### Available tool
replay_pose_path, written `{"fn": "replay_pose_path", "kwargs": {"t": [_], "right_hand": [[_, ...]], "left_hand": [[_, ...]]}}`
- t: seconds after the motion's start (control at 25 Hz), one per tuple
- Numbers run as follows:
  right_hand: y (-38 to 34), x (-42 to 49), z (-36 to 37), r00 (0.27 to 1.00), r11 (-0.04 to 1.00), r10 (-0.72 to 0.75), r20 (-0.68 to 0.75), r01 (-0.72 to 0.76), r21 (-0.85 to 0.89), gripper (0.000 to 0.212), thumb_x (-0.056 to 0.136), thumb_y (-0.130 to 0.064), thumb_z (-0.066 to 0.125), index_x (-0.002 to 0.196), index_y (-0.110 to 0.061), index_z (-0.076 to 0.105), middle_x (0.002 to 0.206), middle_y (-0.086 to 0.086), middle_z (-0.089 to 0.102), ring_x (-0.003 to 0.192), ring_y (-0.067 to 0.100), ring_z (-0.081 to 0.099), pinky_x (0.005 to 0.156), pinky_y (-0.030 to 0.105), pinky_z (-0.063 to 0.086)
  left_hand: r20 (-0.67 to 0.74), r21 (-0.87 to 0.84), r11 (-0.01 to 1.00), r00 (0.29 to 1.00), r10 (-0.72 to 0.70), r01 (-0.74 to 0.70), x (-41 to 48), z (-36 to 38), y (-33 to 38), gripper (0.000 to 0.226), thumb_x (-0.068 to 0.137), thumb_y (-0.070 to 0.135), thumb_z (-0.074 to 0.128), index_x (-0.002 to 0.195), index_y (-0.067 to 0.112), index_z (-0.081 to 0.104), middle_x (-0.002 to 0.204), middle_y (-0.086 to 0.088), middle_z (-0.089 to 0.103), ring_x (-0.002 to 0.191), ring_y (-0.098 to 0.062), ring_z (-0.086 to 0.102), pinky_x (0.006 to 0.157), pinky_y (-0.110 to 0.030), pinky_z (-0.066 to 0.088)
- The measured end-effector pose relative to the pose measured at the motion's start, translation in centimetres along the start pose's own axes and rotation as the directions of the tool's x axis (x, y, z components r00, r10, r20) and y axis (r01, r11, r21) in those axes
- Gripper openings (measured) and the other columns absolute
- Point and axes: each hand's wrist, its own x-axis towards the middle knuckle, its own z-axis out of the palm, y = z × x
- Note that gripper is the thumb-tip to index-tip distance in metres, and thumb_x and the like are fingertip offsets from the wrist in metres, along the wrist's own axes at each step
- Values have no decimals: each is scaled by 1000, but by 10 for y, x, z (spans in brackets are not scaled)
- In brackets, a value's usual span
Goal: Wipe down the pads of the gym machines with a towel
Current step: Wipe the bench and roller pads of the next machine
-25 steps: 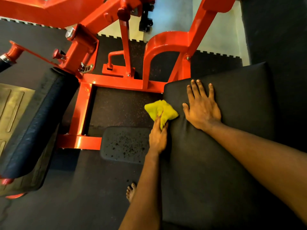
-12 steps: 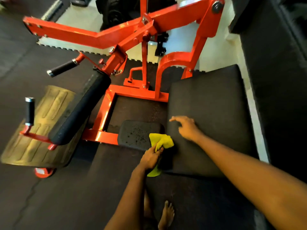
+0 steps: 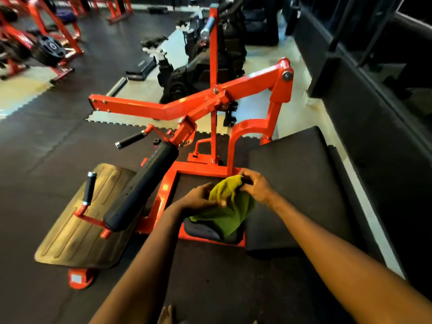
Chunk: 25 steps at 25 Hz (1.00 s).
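Stood barefoot, toes (image 3: pixel 165 314) at the bottom edge. Held the towel (image 3: pixel 230 208) at centre frame with both hands: curled the left hand (image 3: pixel 198 198) round its near fold, pinched its top corner with the right hand (image 3: pixel 257 188). Let the rest hang loose over the small pad (image 3: pixel 202 230) beneath; could not tell whether touching. Seemed to be refolding between wipes, not wiping. Touched neither the big pad (image 3: pixel 299 183) at right nor the roller (image 3: pixel 142 183) left of centre, tilted beside the footplate (image 3: pixel 79 225). Faced the orange frame (image 3: pixel 187 104) beyond, and blurred plates (image 3: pixel 50 49) at upper left. Needed next, probably: bunch the towel in one hand, press it flat on a pad, sweep its length. Could not tell which pad.
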Motion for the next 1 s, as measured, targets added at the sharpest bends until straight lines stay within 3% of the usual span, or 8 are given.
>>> {"fn": "replay_pose_path", "kwargs": {"t": [0.08, 0.16, 0.32, 0.44, 0.56, 0.68, 0.84, 1.0], "right_hand": [[-8, 12, 10, 999, 1000, 20, -45, -20, -14, 23, 74, -4, 64, 82, -25, 58, 80, -3, 61, 79, 4, 56, 77, 30, 46], [-16, 24, 30, 996, 997, 68, -56, -70, -43, 35, 80, 13, 59, 83, -22, 59, 82, 2, 62, 80, 8, 57, 76, 32, 46], [-39, 37, 79, 967, 977, 205, -151, -193, 90, 49, 77, 33, 45, 96, -12, 57, 92, 3, 61, 76, -9, 63, 66, 13, 48], [-57, 39, 110, 932, 951, 273, -237, -225, 211, 36, 78, 20, 55, 95, -11, 59, 88, 0, 62, 73, -9, 62, 68, 15, 48], [-59, 29, 136, 916, 930, 326, -235, -265, 255, 17, 78, -12, 69, 89, -20, 59, 79, -7, 61, 70, -2, 57, 65, 17, 47], [-28, 17, 154, 884, 944, 330, -330, -312, 107, 11, 79, -34, 65, 83, -25, 60, 75, -8, 58, 74, 8, 53, 72, 38, 47], [12, -4, 192, 747, 888, 445, -494, -440, 135, 9, 91, -21, 70, 90, -14, 64, 79, 0, 62, 79, 19, 58, 69, 36, 43], [101, -18, 254, 602, 861, 457, -655, -484, 155, 30, 93, -24, 62, 105, 4, 64, 89, 4, 60, 85, 18, 56, 73, 30, 41]], "left_hand": [[51, 226, 974, 999, 4, -16, -9, -23, -23, 76, 58, 54, 72, 125, 22, 64, 113, -3, 72, 106, -13, 64, 86, -32, 50], [-39, 355, 935, 999, 33, -17, -16, -56, -46, 69, 62, 41, 62, 123, 9, 66, 113, -16, 71, 109, -30, 65, 83, -38, 47], [-321, 387, 906, 896, 306, -170, -16, -134, -81, 27, 63, 20, 58, 81, 1, 65, 80, -18, 65, 78, -39, 63, 64, -42, 44], [-332, 344, 919, 891, 311, -193, -16, -163, -82, 19, 69, 24, 54, 74, 5, 55, 72, -13, 61, 72, -32, 59, 61, -44, 43], [-293, 287, 937, 914, 281, -196, -9, -166, -82, 21, 73, 33, 53, 74, 12, 49, 73, -16, 62, 72, -32, 60, 64, -43, 41], [-217, 282, 936, 936, 277, -211, -3, -156, -96, 19, 77, 25, 66, 82, 9, 57, 76, -14, 65, 70, -27, 60, 62, -34, 36], [-53, 264, 947, 978, 202, -181, -2, -125, -145, 24, 76, 27, 75, 90, 12, 63, 72, 3, 63, 65, -7, 57, 61, -27, 38], [78, 264, 954, 989, 127, -143, 30, -55, -229, 35, 72, 49, 62, 81, 15, 64, 73, 5, 62, 72, -12, 60, 64, -32, 42]]}}
